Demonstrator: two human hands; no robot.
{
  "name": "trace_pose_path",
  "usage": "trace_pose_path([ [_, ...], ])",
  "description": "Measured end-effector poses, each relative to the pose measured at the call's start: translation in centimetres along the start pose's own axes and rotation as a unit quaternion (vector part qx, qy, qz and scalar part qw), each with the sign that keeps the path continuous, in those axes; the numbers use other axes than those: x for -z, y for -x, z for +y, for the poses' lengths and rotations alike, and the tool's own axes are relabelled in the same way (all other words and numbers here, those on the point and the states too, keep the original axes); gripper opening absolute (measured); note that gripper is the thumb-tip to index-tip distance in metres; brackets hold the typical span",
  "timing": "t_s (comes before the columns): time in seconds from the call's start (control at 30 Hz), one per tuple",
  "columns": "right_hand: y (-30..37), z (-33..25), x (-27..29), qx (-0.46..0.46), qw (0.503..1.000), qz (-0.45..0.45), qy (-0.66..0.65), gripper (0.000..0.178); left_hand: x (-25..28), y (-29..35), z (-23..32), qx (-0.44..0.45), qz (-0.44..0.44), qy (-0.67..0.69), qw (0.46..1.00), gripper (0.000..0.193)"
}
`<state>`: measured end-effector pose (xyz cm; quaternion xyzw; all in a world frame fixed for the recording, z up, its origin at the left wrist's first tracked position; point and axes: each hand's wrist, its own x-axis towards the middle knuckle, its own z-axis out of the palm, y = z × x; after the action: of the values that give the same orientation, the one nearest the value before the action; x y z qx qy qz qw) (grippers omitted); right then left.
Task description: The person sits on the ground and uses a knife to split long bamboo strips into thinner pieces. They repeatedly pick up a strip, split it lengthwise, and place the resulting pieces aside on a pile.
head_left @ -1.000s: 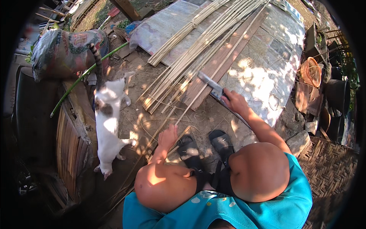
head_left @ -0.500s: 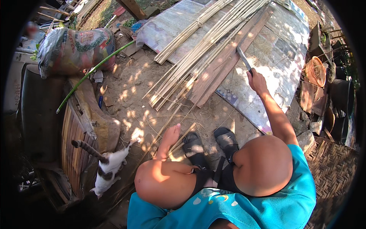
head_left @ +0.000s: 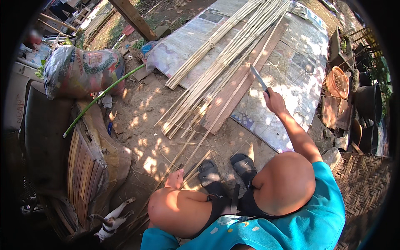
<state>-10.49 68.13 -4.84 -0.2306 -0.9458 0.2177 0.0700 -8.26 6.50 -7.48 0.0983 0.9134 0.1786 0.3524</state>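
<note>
My right hand (head_left: 274,102) is closed round the dark handle of a knife (head_left: 259,78), its blade pointing up and left over a brown wooden board (head_left: 241,92). A long thin bamboo strip (head_left: 228,105) runs lengthwise over that board and down to my left hand (head_left: 174,179). The left hand, beside my left knee, is closed on the strip's near end; the knee hides its wrist. Left of the board lies a loose pile of pale bamboo strips (head_left: 216,71), with a tied bundle (head_left: 193,61) beyond it.
Printed sheeting (head_left: 287,89) lies under the board. At left are a stuffed sack (head_left: 85,71), a green stalk (head_left: 104,92) and stacked wooden slats (head_left: 81,171). A cat (head_left: 111,223) is at lower left. An orange basket (head_left: 337,82) and woven matting (head_left: 366,183) are at right.
My left hand has drawn back toward my knee, and a strip now crosses the board. My right hand and the knife have shifted left and nearer. The cat has moved toward the lower edge.
</note>
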Motion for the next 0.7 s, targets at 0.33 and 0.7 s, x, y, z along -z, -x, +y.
trace_pose_path([
  [0.33,0.5,3.2,-2.5,0.040,0.999,-0.019,0.001,0.032,1.0,10.5,-1.4,0.212,0.165,-0.115,0.956,0.049],
  [0.7,1.1,9.6,-0.8,-0.032,0.997,0.062,0.043,0.030,0.3,-4.4,7.1,-0.074,0.067,-0.118,0.988,0.040],
])
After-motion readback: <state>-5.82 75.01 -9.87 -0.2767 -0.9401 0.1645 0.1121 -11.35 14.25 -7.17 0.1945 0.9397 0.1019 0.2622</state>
